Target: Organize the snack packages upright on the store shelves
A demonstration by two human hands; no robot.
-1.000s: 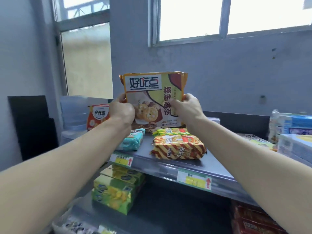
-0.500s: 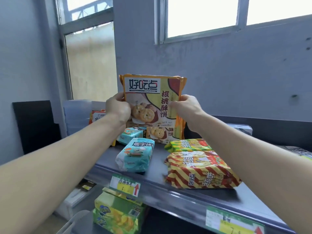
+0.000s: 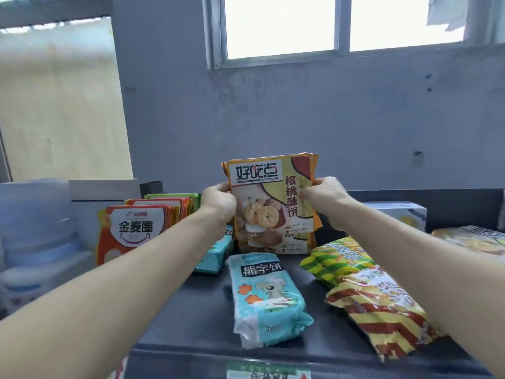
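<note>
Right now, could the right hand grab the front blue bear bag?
Probably not yet: the right hand grips the upright cookie packs. But the blue bear bag lies uncovered, nearer than the packs, so after letting go the way looks free.

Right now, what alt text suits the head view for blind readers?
A left hand and right hand grip a yellow cookie packet upright at the back of a shelf. A blue packet, green packet and striped packet lie in front.
</note>
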